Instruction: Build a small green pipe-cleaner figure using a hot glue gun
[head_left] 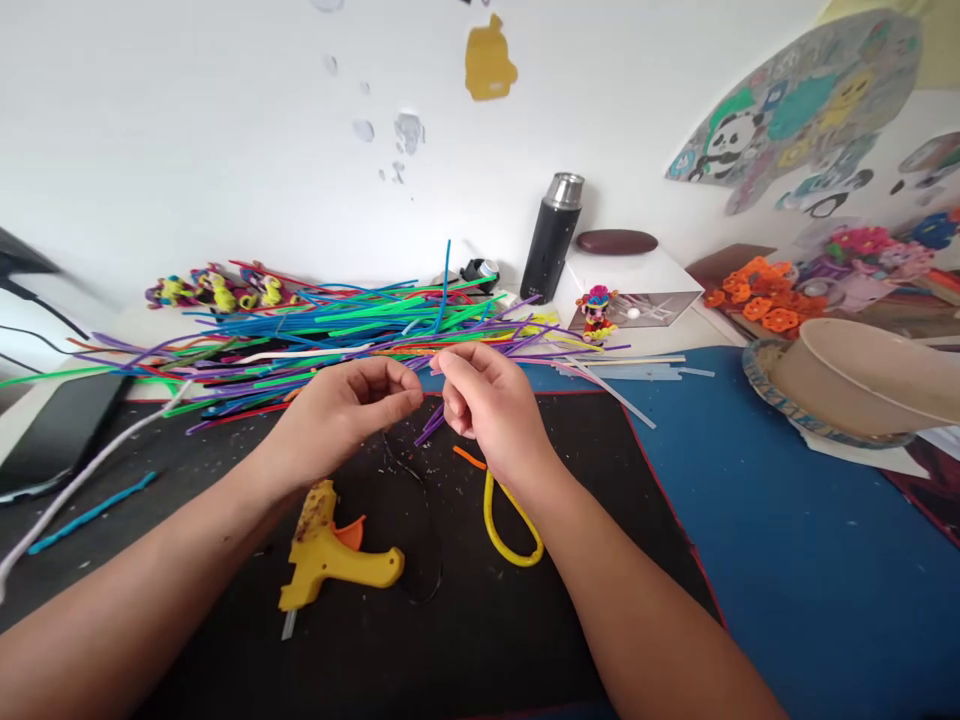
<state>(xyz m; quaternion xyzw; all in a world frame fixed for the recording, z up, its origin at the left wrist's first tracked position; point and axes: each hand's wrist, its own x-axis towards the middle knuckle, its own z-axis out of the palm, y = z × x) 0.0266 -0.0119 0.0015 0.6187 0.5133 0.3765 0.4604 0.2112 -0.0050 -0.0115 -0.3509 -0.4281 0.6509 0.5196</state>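
Observation:
My left hand [356, 400] is closed in a pinch, thumb against the forefinger, above the black mat [480, 640]. Close to its right, my right hand [491, 410] is closed too, fingers curled in. An orange pipe cleaner [405, 351] meets the right fingertips; whether it is held or lies in the pile behind, I cannot tell. Below the left wrist lies a yellow glue gun [337, 560] with an orange trigger and a clear glue stick. A bent yellow pipe cleaner loop [517, 558] rests beside my right forearm, with a short orange piece [469, 458] near it.
Many coloured pipe cleaners [300, 325] lie piled along the back. Behind them stand a black thermos [553, 240] and a white box [637, 280] with a small figure [597, 312]. A hat [825, 400] is at right, a phone [60, 430] at left.

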